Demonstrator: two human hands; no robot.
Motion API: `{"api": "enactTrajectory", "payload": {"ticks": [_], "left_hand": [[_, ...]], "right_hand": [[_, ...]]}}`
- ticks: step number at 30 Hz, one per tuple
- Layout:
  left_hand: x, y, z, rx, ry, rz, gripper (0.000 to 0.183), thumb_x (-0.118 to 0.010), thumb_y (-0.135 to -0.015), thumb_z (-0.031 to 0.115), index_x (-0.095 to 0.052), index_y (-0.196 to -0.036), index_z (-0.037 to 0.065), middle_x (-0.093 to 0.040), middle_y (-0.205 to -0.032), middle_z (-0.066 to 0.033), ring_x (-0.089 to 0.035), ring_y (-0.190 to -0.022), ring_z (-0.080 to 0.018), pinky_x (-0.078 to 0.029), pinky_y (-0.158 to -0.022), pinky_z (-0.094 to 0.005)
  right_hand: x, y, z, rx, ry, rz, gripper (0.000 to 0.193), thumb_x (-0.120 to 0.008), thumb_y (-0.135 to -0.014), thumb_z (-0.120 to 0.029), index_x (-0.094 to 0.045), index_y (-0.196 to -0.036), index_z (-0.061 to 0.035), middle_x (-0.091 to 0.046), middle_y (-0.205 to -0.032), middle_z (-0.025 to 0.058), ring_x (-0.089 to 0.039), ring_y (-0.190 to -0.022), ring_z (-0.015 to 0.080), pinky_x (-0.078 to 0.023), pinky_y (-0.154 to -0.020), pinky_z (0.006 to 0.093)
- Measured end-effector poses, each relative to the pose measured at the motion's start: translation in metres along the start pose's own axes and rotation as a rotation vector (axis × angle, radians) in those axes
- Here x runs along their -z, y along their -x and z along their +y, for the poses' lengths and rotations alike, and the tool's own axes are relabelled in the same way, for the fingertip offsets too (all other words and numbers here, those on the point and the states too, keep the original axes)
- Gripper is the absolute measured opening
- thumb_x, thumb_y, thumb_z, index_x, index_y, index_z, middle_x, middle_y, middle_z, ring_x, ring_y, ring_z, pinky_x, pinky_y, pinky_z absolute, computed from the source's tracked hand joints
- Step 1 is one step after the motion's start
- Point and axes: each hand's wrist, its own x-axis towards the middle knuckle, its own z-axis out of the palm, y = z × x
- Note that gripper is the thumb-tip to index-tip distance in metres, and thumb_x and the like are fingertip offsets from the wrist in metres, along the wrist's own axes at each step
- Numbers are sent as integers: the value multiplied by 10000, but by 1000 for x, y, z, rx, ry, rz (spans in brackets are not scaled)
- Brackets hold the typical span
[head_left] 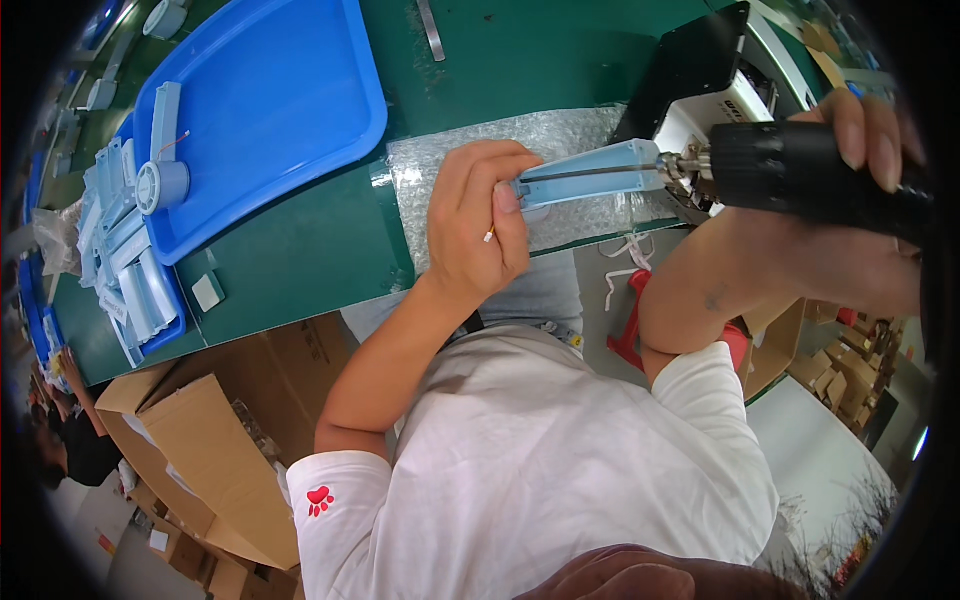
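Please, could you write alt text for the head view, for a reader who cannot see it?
A person's left hand holds a light blue part over bubble wrap, while the right hand holds a black drill-like tool at its end. A blue tray lies on the green table.

So the worktop (300,262) is green, with bubble wrap (412,205) spread below the left fingers (508,200) and a blue tray (290,85) off to their left. Beyond them there's a metal strip (430,30), plus a black-and-white box (680,70) further right. Nearer than the fingers: a cardboard box (225,460) left, a red stool (628,325) and white straps (612,285) right. Someone in black (85,440) sits way out left.
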Motion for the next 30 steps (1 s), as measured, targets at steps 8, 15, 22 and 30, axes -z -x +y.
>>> {"api": "enactTrajectory", "payload": {"ticks": [8, 15, 22, 30], "left_hand": [[-3, -3, 4, -53, -68, 39, 221, -466, -985, 44, -665, -1046, -33, -682, -1067, -196, -623, -985, -393, -477, -913, -468], [-3, -5, 7, 52, -120, 37, 356, -368, -1062, 127, -669, -1086, -63, -683, -1108, -214, -613, -1041, -376, -442, -965, -452], [-3, -2, 2, 20, -121, 24, 401, -346, -1081, 178, -665, -1094, -66, -686, -1124, -211, -613, -1037, -356, -442, -959, -443], [-5, -3, -1, -8, -37, 71, 268, -438, -1029, 102, -676, -1026, -19, -696, -1046, -172, -616, -991, -369, -459, -953, -467]], "right_hand": [[13, -41, -51, -48, -456, -71, 657, -659, -854, -569, -493, -1112, 12, -539, -1010, 134, -626, -832, 175, -517, -724, 310], [42, -46, -89, 183, 372, 82, 771, -511, -931, -715, -540, -1169, 18, -589, -1026, 185, -598, -794, 239, -508, -710, 367], [-9, -30, -37, 432, 587, 142, 638, -496, -989, -686, -576, -1021, -54, -615, -869, 102, -590, -652, 161, -490, -580, 289], [27, -6, -68, -112, -10, -45, 793, -637, -853, -711, -507, -1308, -74, -546, -1082, 165, -568, -792, 212, -476, -713, 331]]}}
